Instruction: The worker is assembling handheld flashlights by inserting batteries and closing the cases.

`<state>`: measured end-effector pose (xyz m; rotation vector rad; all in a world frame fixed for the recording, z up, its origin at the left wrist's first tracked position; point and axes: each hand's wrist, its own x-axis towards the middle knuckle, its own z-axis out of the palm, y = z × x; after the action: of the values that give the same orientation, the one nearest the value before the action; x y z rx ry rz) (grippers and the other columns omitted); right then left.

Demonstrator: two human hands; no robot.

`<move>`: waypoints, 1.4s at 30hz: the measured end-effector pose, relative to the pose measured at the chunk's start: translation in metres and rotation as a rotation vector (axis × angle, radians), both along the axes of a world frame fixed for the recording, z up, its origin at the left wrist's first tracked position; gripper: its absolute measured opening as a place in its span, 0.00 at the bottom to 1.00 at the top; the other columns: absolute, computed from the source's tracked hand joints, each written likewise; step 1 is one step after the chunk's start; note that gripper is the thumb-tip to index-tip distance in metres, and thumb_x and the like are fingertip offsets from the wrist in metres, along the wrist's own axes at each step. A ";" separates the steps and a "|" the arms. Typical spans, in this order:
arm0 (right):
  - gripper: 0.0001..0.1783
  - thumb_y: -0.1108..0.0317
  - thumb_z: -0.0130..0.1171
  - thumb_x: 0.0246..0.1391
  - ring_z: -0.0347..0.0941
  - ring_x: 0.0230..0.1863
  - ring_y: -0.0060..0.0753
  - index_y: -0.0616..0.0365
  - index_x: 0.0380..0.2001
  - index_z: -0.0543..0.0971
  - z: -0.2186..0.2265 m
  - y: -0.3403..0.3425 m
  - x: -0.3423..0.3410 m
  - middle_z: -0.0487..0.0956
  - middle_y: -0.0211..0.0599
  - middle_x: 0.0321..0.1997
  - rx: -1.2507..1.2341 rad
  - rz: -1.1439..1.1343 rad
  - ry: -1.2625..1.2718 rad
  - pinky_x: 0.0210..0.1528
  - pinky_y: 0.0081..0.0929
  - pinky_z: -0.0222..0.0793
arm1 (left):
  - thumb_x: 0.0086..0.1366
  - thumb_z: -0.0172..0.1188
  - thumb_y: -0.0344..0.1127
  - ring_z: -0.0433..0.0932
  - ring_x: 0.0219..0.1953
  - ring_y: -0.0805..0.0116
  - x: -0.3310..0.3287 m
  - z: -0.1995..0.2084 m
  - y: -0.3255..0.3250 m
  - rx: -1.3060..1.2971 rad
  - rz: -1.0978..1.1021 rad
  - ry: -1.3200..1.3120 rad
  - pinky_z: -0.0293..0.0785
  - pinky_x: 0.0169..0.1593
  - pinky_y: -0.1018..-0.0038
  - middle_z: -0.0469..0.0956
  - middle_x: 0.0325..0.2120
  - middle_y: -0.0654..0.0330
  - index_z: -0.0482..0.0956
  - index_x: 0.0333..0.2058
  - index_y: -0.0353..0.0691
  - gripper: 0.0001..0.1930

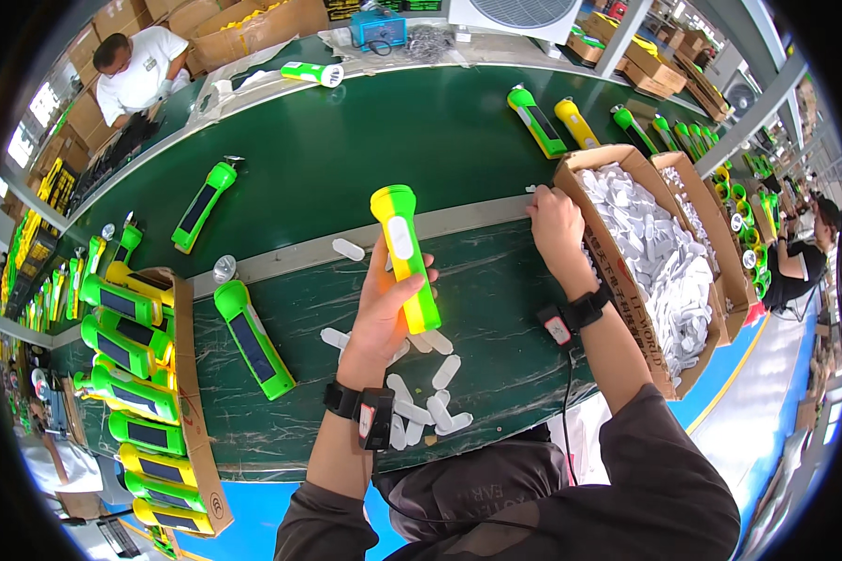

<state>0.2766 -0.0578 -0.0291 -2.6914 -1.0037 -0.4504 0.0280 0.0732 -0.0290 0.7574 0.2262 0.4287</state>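
My left hand (380, 307) is wrapped round a yellow-and-green flashlight (408, 251), held tilted with its wide head away from me. A white oval piece shows on the flashlight's side. At the inner edge of the green belt, beside a cardboard box, my right hand (558, 227) has its fingers curled closed. A tiny white part (531, 189) shows at its fingertips; whether they grip it is hidden. Several loose white oval covers (412, 409) lie on the dark green work surface below my left hand, and one oval cover (348, 249) lies beyond it.
A box (617, 280) of white covers (641, 252) stands at right, beside a smaller box (734, 266). At left, a carton (196, 411) holds several flashlights (150, 435); another flashlight (253, 341) lies beside it. More flashlights rest on the belt (346, 140). A co-worker (140, 75) sits across.
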 end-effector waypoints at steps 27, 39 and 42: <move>0.08 0.77 0.65 0.47 0.79 0.42 0.39 0.72 0.29 0.79 0.046 0.075 -0.116 0.75 0.49 0.47 0.761 0.620 0.975 0.44 0.30 0.78 | 0.50 0.61 0.18 0.72 0.48 0.70 0.011 -0.003 -0.007 0.517 0.307 0.051 0.73 0.51 0.75 0.68 0.47 0.61 0.53 0.65 0.39 0.43; 0.30 0.72 0.66 0.49 0.81 0.39 0.37 0.72 0.52 0.66 0.040 0.081 -0.116 0.79 0.55 0.44 0.733 0.562 1.149 0.39 0.28 0.77 | 0.50 0.58 0.20 0.76 0.43 0.69 0.011 -0.003 -0.009 0.609 0.357 0.104 0.74 0.46 0.75 0.73 0.41 0.58 0.53 0.63 0.37 0.40; 0.29 0.73 0.64 0.50 0.80 0.42 0.38 0.73 0.53 0.66 0.040 0.083 -0.121 0.78 0.55 0.45 0.737 0.515 1.158 0.41 0.29 0.77 | 0.50 0.59 0.20 0.75 0.44 0.69 0.009 -0.003 -0.006 0.582 0.355 0.095 0.74 0.46 0.75 0.72 0.41 0.57 0.54 0.63 0.37 0.40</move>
<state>0.1560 0.0256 0.0113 -1.4860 -0.8236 0.6541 0.0375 0.0674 -0.0324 1.3182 0.3328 0.8146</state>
